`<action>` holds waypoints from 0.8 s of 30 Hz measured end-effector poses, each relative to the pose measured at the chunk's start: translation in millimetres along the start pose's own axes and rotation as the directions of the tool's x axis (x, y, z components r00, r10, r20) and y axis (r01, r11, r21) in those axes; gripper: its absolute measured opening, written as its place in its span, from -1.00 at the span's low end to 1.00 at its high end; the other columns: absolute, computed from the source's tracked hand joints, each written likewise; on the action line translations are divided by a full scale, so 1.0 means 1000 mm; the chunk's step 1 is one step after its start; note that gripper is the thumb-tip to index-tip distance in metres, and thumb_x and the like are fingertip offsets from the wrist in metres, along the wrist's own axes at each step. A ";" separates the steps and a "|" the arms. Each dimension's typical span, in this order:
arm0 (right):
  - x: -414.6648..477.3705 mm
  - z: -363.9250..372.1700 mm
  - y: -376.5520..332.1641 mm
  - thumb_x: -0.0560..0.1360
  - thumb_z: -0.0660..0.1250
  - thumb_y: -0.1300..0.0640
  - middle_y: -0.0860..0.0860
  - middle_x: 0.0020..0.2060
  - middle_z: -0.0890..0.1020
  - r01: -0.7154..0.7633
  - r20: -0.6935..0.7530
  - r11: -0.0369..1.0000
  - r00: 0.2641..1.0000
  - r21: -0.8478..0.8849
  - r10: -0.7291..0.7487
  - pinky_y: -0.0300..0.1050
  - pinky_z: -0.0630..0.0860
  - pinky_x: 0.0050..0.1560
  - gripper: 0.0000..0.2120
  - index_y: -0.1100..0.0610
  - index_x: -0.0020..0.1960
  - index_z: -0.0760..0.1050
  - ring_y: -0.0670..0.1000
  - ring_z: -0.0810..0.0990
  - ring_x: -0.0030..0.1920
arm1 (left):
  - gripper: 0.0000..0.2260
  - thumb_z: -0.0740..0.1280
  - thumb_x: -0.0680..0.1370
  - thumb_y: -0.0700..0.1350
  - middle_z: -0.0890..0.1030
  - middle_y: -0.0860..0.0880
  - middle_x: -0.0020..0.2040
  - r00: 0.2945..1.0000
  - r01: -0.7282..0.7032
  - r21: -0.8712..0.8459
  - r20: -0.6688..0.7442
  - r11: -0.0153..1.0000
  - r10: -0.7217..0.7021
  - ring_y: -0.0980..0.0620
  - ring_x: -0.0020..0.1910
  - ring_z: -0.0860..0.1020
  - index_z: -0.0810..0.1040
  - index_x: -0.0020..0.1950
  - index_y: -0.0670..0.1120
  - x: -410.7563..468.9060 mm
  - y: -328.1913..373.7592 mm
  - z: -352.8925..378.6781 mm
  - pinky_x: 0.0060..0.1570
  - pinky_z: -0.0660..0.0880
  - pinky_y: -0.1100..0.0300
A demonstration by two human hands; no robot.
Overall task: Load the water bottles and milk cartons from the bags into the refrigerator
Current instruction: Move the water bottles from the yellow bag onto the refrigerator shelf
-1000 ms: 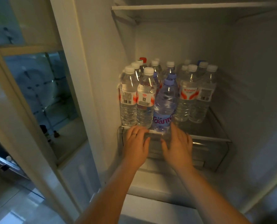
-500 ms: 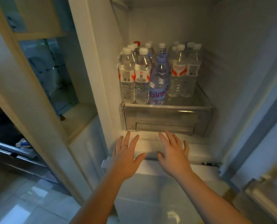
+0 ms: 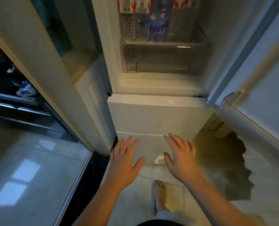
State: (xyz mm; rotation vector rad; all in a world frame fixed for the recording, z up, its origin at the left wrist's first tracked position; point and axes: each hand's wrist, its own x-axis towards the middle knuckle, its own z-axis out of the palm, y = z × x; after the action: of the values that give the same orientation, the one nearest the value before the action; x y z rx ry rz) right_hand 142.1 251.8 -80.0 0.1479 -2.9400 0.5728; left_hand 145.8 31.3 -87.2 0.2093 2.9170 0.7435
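Now our hands have left the shelf edge (image 3: 165, 42) they were touching a second ago and dropped low, and our gaze has tipped down with them. The water bottles (image 3: 129, 23) stand packed on that shelf inside the refrigerator (image 3: 217, 30), above the clear crisper drawer (image 3: 163, 67). Only their lower halves show at the far top, with the purple-labelled bottle (image 3: 157, 28) in front. We judge this batch settled, so the bags, which are out of view, come next; no milk cartons show. Our left hand (image 3: 125, 159), wearing a ring, and our right hand (image 3: 179, 159) are both empty, palms down, fingers straight and spread. They hang before the white lower door (image 3: 156, 115), well apart from the bottles; we cannot tell whether they touch it.
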 end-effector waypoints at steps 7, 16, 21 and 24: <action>-0.085 -0.007 0.022 0.47 0.29 0.00 -0.05 0.41 0.39 -0.001 0.130 0.995 0.991 -0.098 0.014 0.21 0.19 0.40 -0.47 -0.04 0.44 0.35 0.07 0.33 0.42 | -0.35 -0.05 0.52 0.40 -0.11 0.15 0.61 0.985 -0.041 0.040 0.170 0.998 0.034 0.07 0.57 -0.23 -0.04 0.57 0.23 -0.079 0.015 0.043 0.50 -0.18 0.02; -0.207 -0.033 0.085 0.44 0.37 0.00 -0.03 0.40 0.43 -0.079 0.185 0.982 0.977 -0.171 0.111 0.27 0.23 0.40 -0.45 -0.05 0.41 0.37 0.11 0.35 0.42 | -0.40 0.07 0.59 0.31 -0.07 0.11 0.61 0.947 -0.113 0.029 0.304 0.993 0.099 0.05 0.58 -0.20 -0.01 0.58 0.20 -0.138 0.090 0.110 0.52 -0.14 -0.01; -0.278 -0.061 0.143 0.47 0.29 -0.03 -0.04 0.42 0.41 -0.142 0.192 0.977 0.966 -0.162 0.173 0.23 0.20 0.42 -0.47 -0.06 0.43 0.35 0.11 0.33 0.45 | -0.40 0.06 0.58 0.33 -0.04 0.11 0.61 0.948 -0.119 0.035 0.300 0.992 0.103 0.02 0.58 -0.16 0.01 0.57 0.20 -0.176 0.156 0.158 0.53 -0.10 -0.05; -0.322 -0.078 0.183 0.48 0.28 -0.03 -0.05 0.44 0.38 -0.167 0.210 0.975 0.958 -0.145 0.196 0.22 0.17 0.43 -0.46 -0.07 0.45 0.33 0.10 0.30 0.46 | -0.40 0.06 0.57 0.33 -0.04 0.11 0.61 0.953 -0.116 0.051 0.286 0.992 0.097 0.02 0.58 -0.16 0.01 0.57 0.21 -0.203 0.202 0.191 0.53 -0.11 -0.05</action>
State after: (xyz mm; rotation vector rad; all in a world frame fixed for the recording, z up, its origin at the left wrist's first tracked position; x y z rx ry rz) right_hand 446.2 472.9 -126.4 -0.0794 -3.2220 0.4144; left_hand 395.3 262.6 -139.2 0.4441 2.6755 0.5751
